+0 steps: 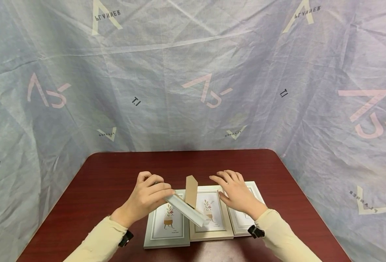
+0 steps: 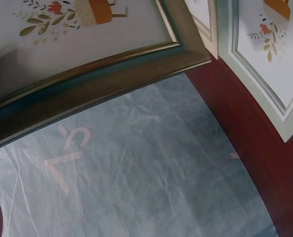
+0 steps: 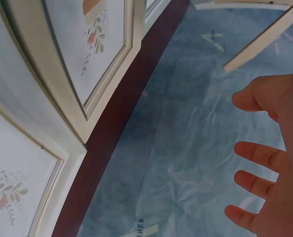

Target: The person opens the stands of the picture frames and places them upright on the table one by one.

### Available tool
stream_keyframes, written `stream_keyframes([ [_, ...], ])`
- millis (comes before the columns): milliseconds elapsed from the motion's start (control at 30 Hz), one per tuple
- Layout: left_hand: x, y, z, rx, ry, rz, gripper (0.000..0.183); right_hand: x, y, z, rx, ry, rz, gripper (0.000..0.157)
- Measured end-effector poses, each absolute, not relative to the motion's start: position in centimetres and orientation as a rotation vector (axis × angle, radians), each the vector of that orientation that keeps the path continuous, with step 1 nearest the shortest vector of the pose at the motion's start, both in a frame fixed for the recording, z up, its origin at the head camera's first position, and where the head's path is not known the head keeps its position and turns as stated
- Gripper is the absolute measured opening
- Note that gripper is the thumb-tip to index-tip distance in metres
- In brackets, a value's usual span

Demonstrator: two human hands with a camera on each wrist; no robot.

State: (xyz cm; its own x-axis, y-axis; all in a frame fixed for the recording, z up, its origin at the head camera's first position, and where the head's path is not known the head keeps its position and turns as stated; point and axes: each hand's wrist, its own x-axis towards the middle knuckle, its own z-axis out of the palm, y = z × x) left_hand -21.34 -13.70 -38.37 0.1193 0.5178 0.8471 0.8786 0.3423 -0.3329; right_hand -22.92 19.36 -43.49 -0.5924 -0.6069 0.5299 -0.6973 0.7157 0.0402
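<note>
A grey-blue fabric backdrop (image 1: 166,72), creased and printed with pink, yellow and black letters and marks, surrounds the dark red tabletop (image 1: 114,174). Two pale yellow sleeves, the left sleeve (image 1: 101,240) and the right sleeve (image 1: 284,233), reach in from the near edge of the head view.

Three picture frames lie face up side by side on the tabletop: a pale green-grey frame (image 1: 166,229) at the left, a cream frame (image 1: 212,218) in the middle and a whitish frame (image 1: 244,222) at the right, the last partly covered from view by the person's arm. A fourth, raised frame (image 1: 189,213) is tilted above the left and middle ones, seen nearly edge-on from the head; the left wrist view shows its front, with a print of sprigs and an orange-based pot.

The left hand (image 1: 145,196) grips the raised frame by one end, fingers curled over it. The right hand (image 1: 237,193) hovers above the middle and right frames, holding nothing, its fingers apart and loosely bent. A brown stand leg (image 1: 191,191) sticks up from the raised frame's back. A black band (image 1: 125,238) circles the left wrist, and another sits on the right.
</note>
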Motion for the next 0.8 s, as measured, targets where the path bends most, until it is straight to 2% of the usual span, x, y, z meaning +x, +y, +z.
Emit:
stream_keyframes([
  [300,-21.28,-13.97,-38.19,-1.301,-1.561,-0.42,0.025,-22.89,20.08,-43.9,0.964,-2.423,0.26,0.057],
  [800,-21.2,-14.6,-38.56,-1.268,-1.718,-0.51,0.03,-22.5,20.36,-44.12,0.95,-2.429,0.29,0.058],
])
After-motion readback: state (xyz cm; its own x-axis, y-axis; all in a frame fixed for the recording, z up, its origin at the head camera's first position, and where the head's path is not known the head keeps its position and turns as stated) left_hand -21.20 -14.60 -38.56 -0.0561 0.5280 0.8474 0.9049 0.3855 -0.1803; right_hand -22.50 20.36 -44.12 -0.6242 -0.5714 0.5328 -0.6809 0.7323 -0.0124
